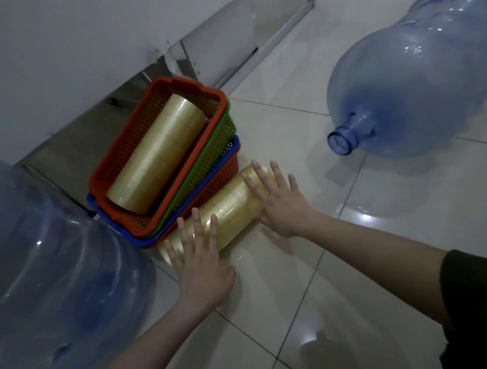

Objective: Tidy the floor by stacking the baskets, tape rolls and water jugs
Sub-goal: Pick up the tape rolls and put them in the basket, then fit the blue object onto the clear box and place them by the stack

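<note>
Both hands lay spread flat on the sleeve of tape rolls (224,213) resting on the floor beside the nested baskets (163,162), left hand (201,265) at its near end, right hand (279,201) farther along; gripping both ends evenly would likely keep the rolls together.

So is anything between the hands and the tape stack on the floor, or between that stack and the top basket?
Nothing visible. The left hand and right hand already lie flat on the floor tape stack. The top red basket sits right beside it, open-topped, though another tape stack already fills its middle.
</note>
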